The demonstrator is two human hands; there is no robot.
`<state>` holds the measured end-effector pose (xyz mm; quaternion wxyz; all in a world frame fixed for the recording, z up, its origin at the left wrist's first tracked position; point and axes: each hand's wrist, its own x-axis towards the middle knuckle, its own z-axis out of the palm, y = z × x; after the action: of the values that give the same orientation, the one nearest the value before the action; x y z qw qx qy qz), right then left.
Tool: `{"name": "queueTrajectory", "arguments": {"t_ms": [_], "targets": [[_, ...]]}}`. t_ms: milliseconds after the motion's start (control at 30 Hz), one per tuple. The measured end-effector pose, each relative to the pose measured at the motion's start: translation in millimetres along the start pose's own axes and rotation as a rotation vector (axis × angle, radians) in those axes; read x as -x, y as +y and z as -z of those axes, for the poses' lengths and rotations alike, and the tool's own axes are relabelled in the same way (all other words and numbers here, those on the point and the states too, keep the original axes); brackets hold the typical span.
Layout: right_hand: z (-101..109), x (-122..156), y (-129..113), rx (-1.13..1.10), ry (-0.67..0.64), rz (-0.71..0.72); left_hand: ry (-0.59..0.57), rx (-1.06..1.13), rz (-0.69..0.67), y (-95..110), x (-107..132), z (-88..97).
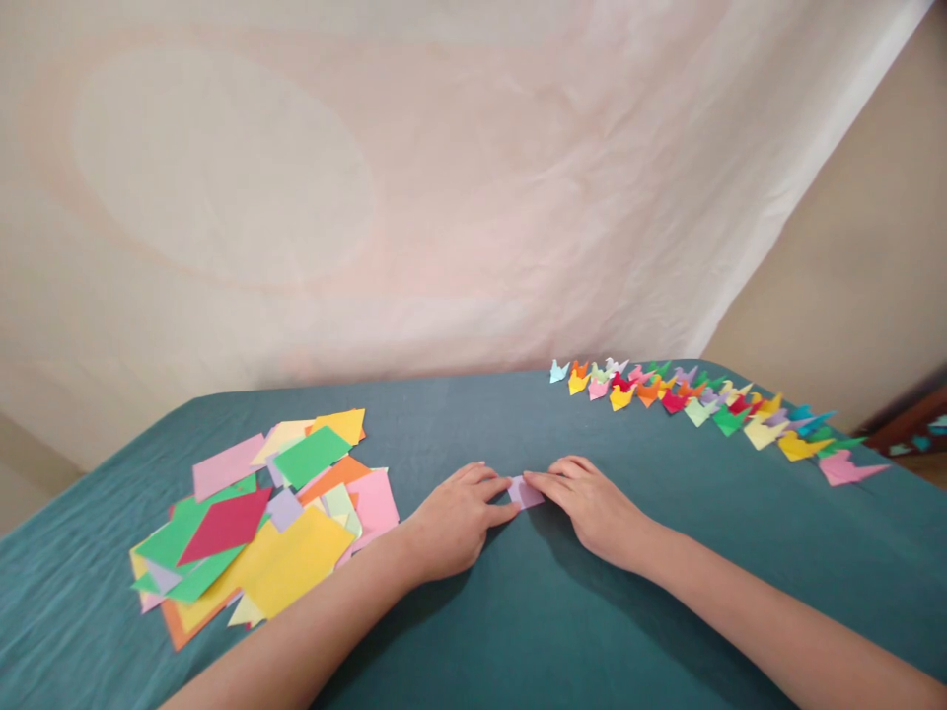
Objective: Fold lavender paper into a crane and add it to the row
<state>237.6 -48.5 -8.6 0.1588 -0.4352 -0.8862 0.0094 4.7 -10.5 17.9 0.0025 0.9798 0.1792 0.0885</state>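
Note:
A small piece of lavender origami paper (526, 492) lies on the teal cloth between my two hands. My left hand (460, 518) holds its left edge, with the thumb at the near corner and the index finger at the far one. My right hand (592, 508) has its fingertips pressed together on the upper right part of the same paper. Fold lines on the paper are too small to make out, and the fingertips cover its side edges.
Loose coloured paper sheets (296, 562) are heaped at the left, beside my left forearm. Several folded paper birds (729, 420) stand in rows along the back right edge. A teal cloth (459, 424) covers the table; a pale curtain (444, 197) hangs behind.

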Motion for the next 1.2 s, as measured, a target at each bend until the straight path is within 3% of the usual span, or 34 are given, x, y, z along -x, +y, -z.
{"name": "queueTrajectory", "arguments": {"t_ms": [433, 833, 1200], "targets": [[-0.3, 2.2, 13.7, 0.011, -0.009, 0.098, -0.048, 0.002, 0.001, 0.0, 0.5, 1.2], [-2.3, 2.6, 22.9, -0.329, 0.107, -0.055, 0.064, 0.034, -0.013, -7.2, -1.0, -12.3], [-10.3, 4.0, 23.0, -0.215, 0.208, 0.055, 0.101, 0.105, -0.014, -1.9, -3.1, -16.9]]}}
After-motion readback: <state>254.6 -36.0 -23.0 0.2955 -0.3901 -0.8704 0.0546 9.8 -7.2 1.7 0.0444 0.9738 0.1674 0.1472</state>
